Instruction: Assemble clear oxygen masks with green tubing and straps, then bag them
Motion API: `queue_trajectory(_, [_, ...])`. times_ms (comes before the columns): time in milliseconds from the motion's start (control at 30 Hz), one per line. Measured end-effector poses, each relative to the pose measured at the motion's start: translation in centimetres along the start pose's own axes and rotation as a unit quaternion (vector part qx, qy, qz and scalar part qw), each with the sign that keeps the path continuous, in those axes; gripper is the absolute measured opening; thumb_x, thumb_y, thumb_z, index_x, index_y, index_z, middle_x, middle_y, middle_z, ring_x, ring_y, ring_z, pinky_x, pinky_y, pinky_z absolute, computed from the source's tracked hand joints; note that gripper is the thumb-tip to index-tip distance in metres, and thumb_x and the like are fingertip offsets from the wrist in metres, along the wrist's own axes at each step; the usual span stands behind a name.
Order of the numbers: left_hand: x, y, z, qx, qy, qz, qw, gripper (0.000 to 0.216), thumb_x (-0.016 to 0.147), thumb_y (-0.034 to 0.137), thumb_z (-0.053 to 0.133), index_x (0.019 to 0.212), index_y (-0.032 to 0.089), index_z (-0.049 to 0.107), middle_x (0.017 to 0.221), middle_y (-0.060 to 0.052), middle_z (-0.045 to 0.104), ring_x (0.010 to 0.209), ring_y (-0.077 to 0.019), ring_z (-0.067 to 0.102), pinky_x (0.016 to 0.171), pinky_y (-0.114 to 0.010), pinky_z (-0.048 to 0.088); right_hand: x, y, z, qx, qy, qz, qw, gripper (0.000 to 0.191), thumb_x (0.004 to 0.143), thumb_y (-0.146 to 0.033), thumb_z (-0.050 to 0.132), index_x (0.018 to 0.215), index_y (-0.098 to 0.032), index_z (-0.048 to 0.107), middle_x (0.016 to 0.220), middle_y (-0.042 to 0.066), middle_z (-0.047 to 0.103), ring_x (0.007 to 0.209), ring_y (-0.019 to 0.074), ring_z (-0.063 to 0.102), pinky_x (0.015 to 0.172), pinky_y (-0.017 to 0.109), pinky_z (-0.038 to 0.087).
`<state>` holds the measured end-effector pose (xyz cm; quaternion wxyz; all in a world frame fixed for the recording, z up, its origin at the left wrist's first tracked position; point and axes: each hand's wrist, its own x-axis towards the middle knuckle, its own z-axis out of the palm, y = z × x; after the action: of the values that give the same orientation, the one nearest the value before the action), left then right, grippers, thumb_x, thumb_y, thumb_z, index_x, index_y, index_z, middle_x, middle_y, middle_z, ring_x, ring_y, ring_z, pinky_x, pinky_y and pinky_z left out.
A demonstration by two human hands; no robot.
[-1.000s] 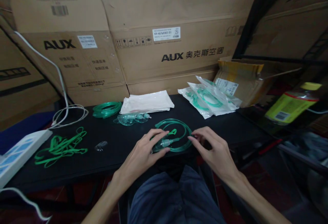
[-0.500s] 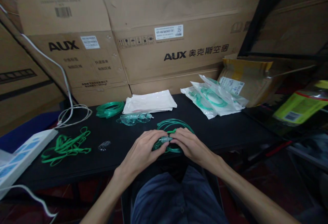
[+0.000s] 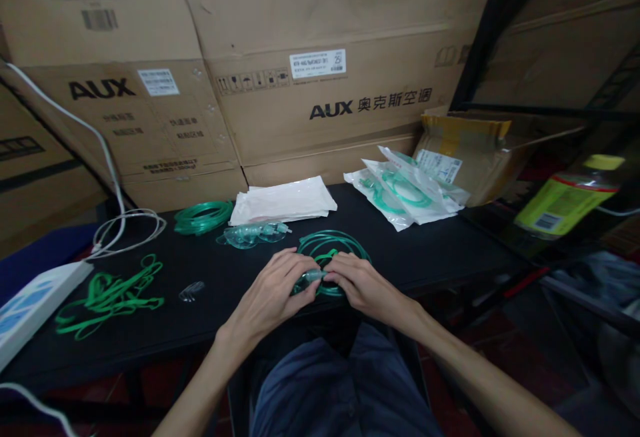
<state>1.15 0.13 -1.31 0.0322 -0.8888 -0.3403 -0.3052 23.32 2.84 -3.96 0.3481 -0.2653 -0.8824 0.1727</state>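
Observation:
My left hand (image 3: pixel 278 283) is closed around a clear green oxygen mask (image 3: pixel 301 282), its fingers hiding most of it. The mask's pale connector (image 3: pixel 315 276) points right, toward my right hand (image 3: pixel 361 281). That hand is closed too, with thumb and fingers pinched at the connector's tip, where the green tubing seems to meet it; the exact joint is covered. A coil of green oxygen tubing (image 3: pixel 345 237) lies on the black table (image 3: pixel 425 257) behind and beneath both hands. Part of a bright green strap (image 3: pixel 327 255) shows between them.
To the left lie green elastic straps (image 3: pixel 113 297), small metal strips (image 3: pixel 191 291) and a power strip (image 3: pixel 43 303). Behind are coiled tubing (image 3: pixel 203 217), more masks (image 3: pixel 253 234) and white packets (image 3: pixel 285 201). Bagged mask sets (image 3: pixel 400 190), an open carton (image 3: pixel 465 157) and a bottle (image 3: pixel 567 197) stand right.
The head view has turned slightly right, so everything sits further left in the picture. Both hands keep nearly the same grip at the mask's connector.

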Motion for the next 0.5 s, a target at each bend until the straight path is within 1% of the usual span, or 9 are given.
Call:
queue_trajectory(133, [0.0,0.15,0.07,0.009,0.0,-0.004,1.0,0.016,0.097,0.024,0.062,0.112,0.02,0.061,0.109,-0.004,0.073,0.104,-0.019,0.067,0.108,-0.043,0.046,-0.12,0.09,0.2,-0.017,-0.003,-0.001,1.0,0.02,0.105,-0.018,0.046,0.096,-0.02,0.064,0.096,0.006,0.07,0.096,0.0209,0.063,0.093,0.037,0.048])
queue_trajectory(267, [-0.11,0.27,0.13,0.025,0.01,-0.007,1.0,0.015,0.098,0.024,0.061,0.112,0.02,0.061,0.109,-0.005,0.073,0.101,-0.0205,0.066,0.102,-0.042,0.048,-0.16,0.01,0.21,-0.027,0.009,-0.016,0.999,0.02,0.105,-0.021,0.045,0.099,-0.019,0.064,0.099,0.007,0.072,0.097,0.0216,0.064,0.094,0.038,0.049])
queue_trajectory(400, [-0.19,0.32,0.01,0.011,0.012,-0.015,1.0,0.015,0.098,0.025,0.06,0.111,0.02,0.063,0.109,-0.006,0.073,0.1,-0.0206,0.066,0.093,-0.038,0.05,-0.1,-0.26,-0.01,-0.025,0.02,-0.026,0.999,0.021,0.106,-0.025,0.046,0.103,-0.02,0.066,0.097,0.007,0.072,0.094,0.0215,0.065,0.088,0.037,0.052])
queue_trajectory(500, [-0.25,0.32,-0.15,-0.002,0.011,-0.019,1.0,0.012,0.098,0.025,0.06,0.109,0.02,0.063,0.107,-0.006,0.074,0.098,-0.0199,0.066,0.09,-0.036,0.05,-0.15,-0.3,-0.07,-0.013,0.03,-0.027,0.999,0.018,0.105,-0.028,0.049,0.109,-0.02,0.064,0.098,0.007,0.071,0.093,0.0208,0.065,0.085,0.035,0.052])
